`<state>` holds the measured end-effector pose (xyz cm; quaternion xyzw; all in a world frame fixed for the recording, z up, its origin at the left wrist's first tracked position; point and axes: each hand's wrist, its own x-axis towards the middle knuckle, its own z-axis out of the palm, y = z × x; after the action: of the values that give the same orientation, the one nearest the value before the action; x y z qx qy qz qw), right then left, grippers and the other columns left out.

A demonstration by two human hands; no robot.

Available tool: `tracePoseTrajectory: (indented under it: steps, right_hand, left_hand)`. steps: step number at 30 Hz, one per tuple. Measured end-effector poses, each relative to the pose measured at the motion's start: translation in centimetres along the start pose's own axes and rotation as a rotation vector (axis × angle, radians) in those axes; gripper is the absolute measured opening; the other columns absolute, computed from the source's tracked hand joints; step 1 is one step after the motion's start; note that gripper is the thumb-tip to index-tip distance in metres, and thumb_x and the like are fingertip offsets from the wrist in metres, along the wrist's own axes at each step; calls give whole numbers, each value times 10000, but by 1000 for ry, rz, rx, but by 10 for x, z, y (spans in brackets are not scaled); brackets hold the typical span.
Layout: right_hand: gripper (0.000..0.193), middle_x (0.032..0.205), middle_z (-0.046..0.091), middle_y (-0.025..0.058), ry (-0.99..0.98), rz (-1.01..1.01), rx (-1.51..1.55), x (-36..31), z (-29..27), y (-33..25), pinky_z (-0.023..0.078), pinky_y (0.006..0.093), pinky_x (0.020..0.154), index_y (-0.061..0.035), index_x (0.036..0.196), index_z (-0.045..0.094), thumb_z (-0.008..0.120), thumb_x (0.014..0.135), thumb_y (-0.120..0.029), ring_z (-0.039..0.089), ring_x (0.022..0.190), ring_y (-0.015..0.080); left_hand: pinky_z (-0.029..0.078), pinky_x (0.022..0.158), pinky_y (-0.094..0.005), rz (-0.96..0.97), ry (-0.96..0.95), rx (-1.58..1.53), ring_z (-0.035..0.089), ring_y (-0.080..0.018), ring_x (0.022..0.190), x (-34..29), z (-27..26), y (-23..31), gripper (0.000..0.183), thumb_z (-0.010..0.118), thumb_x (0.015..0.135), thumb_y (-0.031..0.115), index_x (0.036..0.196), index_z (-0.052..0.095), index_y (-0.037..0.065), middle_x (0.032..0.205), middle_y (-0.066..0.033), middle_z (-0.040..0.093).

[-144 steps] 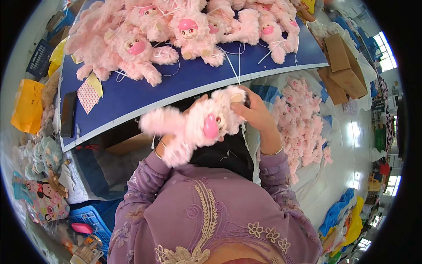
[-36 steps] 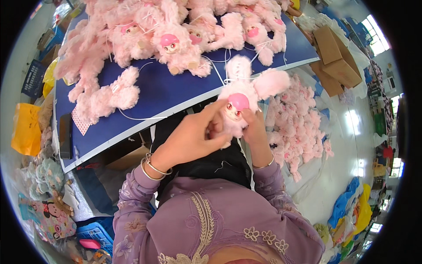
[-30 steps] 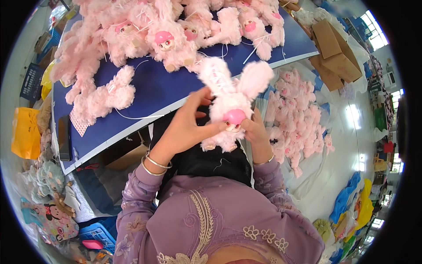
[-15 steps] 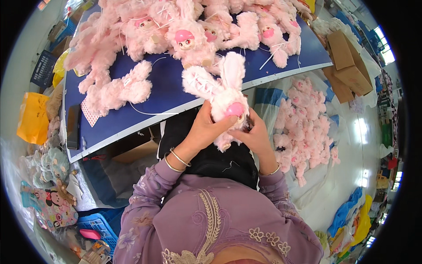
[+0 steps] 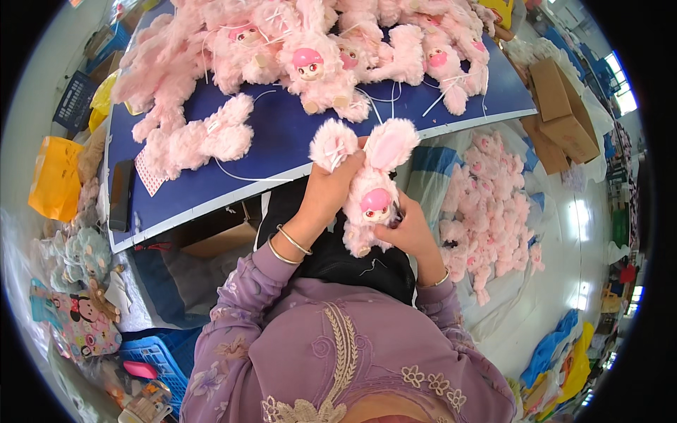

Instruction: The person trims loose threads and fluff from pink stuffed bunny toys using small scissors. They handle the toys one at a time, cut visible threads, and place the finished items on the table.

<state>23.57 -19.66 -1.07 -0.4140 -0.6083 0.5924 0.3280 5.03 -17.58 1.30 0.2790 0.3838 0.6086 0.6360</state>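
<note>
Over my lap, just off the table's near edge, I hold a pink plush bunny doll [image 5: 360, 185] upright, its pink cap and red-eyed face toward me. My left hand [image 5: 330, 189] is closed round the base of the ear with white crossed lacing. The other ear stands free, showing a smooth pink lining. Low on the doll's right side, my right hand [image 5: 411, 229] grips the body, thumb in front below the face. Something small and dark shows by the right fingers; I cannot make out what it is.
Many pink plush dolls [image 5: 310, 67] with white cords lie heaped on the blue table [image 5: 268, 155]. A limp pink plush piece [image 5: 204, 137] rests near its left side. More dolls [image 5: 486, 211] fill a clear plastic bag at right, near a cardboard box [image 5: 564, 113]. Blue basket [image 5: 159, 359] at lower left.
My left hand has shifted up from the doll's head to the laced ear's base, uncovering the face. The doll has come slightly lower, while my right hand stays at its side.
</note>
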Motion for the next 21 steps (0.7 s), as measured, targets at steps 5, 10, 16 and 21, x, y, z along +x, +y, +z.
tracePoseTrajectory:
  steps: [5,10,16,21]
  right_hand:
    - [622,1078,632,59,-16,17,8,0,-3,-1,474,277,866,42,1250,533,757,690,-110,565,960,106]
    - [603,1062,643,77,121,-37,89,-1,-11,-2,490,306,881,20,1222,556,787,679,-107,594,955,128]
    - [443,1122,676,95,699,-487,1001,-12,-120,-24,413,243,469,-13,1191,590,523,915,-352,489,509,122]
    - [336,885,631,80,699,-228,695,-15,-97,-15,253,216,390,2,1104,593,439,994,-276,300,425,42]
  left_hand:
    - [509,847,-299,-108,52,-207,629,-166,995,10,-5,5,380,545,975,244,1251,561,-16,1136,-96,646]
    - [503,853,-297,66,-19,-57,627,-180,1021,22,-23,27,396,486,1005,257,1317,524,16,1170,-102,626]
    - [485,859,-273,708,277,783,618,-165,975,9,-93,110,322,569,956,152,1243,581,8,1144,-96,643]
    - [484,772,-222,622,328,816,613,-111,836,-27,-126,149,189,567,955,70,1094,648,-28,976,-78,690]
